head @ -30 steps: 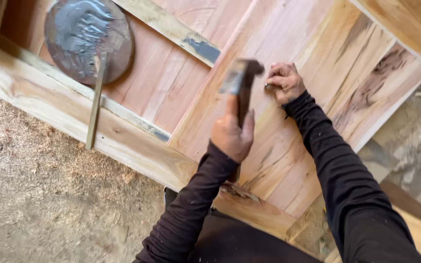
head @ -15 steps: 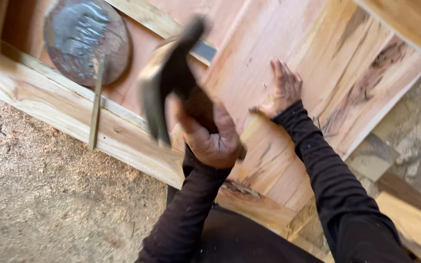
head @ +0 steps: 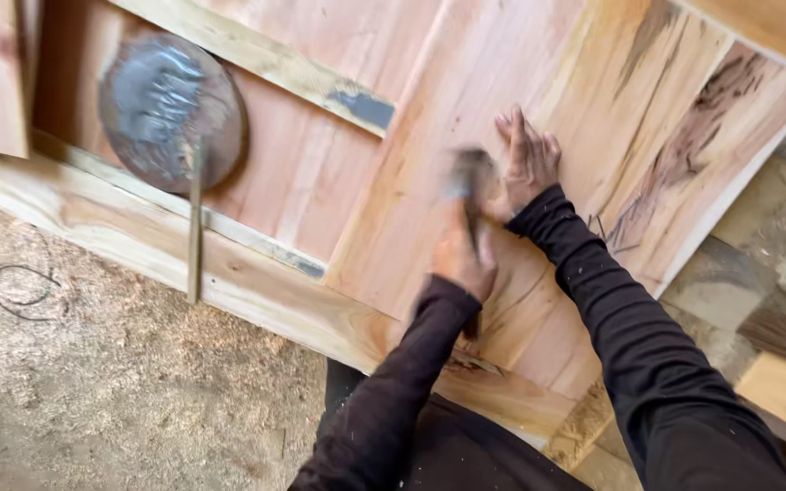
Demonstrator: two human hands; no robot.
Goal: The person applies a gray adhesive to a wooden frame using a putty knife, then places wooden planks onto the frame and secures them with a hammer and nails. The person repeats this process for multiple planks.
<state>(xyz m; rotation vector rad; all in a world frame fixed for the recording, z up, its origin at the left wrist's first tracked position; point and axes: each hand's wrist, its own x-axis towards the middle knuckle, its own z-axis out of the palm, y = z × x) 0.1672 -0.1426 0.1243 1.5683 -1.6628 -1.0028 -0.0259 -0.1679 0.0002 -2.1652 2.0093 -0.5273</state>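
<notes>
On the boards (head: pixel 502 82), hammer (head: pixel 470 182) now lowered.

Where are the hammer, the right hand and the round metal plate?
hammer (head: pixel 471 177), head view, on its blurred head.
right hand (head: pixel 528 164), head view, on its back.
round metal plate (head: pixel 167 109), head view, on its grey face.

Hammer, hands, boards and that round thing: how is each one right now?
hammer: blurred, head down at the wooden panel
left hand: closed around the hammer handle
right hand: flat on the panel, fingers spread
round grey disc: lying flat on the wood
thin stick: lying across the frame board
</notes>
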